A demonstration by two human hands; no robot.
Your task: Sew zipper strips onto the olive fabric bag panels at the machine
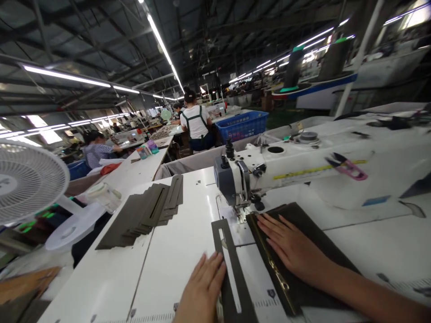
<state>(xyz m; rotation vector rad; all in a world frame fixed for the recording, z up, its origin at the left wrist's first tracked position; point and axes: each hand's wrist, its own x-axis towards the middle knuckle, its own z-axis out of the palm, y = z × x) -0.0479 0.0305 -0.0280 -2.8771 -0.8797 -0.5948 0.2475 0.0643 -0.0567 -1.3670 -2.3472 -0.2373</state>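
Note:
My left hand (204,287) lies at the left edge of a dark olive strip (232,269) that has a long narrow slot cut in it; the fingers are stretched out and touch the strip. Flat on a larger dark olive panel (323,264) rests my right hand (289,246), its fingers extended close to a gold-toned zipper (274,264) along the panel's left side. The sewing machine's head (235,179) stands just beyond both pieces, with its presser foot near the panel's far corner. What lies under the right palm is hidden.
Stacked slotted dark pieces (144,211) lie left on the white table (178,251). A white fan (30,184) stands at far left. Pink-handled thread snips (346,167) rest on the machine arm. Beyond are a blue crate (242,125) and people seated at other tables.

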